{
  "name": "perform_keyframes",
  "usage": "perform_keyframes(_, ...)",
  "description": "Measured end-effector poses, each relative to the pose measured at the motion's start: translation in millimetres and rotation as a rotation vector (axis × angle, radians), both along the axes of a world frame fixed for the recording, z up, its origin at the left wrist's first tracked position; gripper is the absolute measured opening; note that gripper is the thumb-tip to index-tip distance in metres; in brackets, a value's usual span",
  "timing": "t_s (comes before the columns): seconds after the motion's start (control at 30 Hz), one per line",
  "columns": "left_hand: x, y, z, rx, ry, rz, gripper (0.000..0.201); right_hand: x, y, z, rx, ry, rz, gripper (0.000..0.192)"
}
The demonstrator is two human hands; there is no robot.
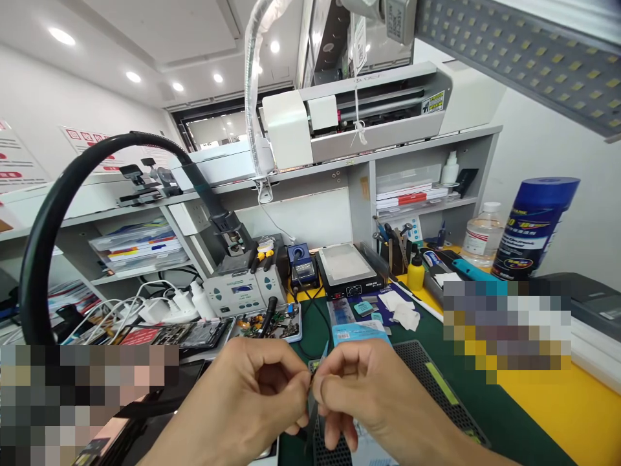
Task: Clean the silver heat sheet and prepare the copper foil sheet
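My left hand [252, 395] and my right hand [361, 388] meet at the lower middle, fingertips nearly touching. Both are closed in a pinch around something tiny and dark, too small to name. Between them runs a thin, pointed grey-blue piece [325, 353], its tip showing above the fingers; which hand holds it I cannot tell. Under the hands lies a black perforated mat [427, 369] with yellow-green patches, on a dark green work mat [514, 414]. A blue-and-white packet [361, 333] sits just behind my right hand.
A tray of small electronic parts [291, 330] lies behind my left hand. Farther back stand a grey rework station [237, 294], a blue soldering station [303, 268] and a flat heating plate [349, 268]. A blue spray can [533, 226] stands right; a black flexible arm [36, 246] arches left.
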State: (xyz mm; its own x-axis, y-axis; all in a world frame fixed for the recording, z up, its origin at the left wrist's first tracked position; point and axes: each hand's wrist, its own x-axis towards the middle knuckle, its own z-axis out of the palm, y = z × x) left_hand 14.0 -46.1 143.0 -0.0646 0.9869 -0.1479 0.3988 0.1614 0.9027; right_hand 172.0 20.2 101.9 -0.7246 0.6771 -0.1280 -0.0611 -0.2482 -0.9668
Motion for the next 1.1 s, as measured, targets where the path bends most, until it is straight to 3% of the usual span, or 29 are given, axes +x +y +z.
perform_keyframes(0.3,3.6,-5.7,-0.9,0.028,-0.119,0.007,0.013,-0.6,0.1,-0.9,0.011,0.007,-0.008,0.006)
perform_keyframes(0.7,11.8,-8.2,-5.0,0.105,-0.248,0.165,0.018,2.6,1.5,0.8,0.003,0.08,0.036,0.009)
perform_keyframes(0.77,11.3,-8.4,-5.7,0.114,-0.252,0.143,0.017,2.9,1.1,1.3,0.0,0.096,0.024,0.01)
perform_keyframes(0.9,6.8,-6.7,-12.6,0.171,-0.253,0.074,0.014,3.6,0.7,2.3,-0.019,0.132,0.028,0.014)
perform_keyframes(1.1,11.4,-7.2,-21.7,0.257,-0.429,0.145,0.017,2.8,-1.3,1.6,-0.034,0.175,0.058,0.024)
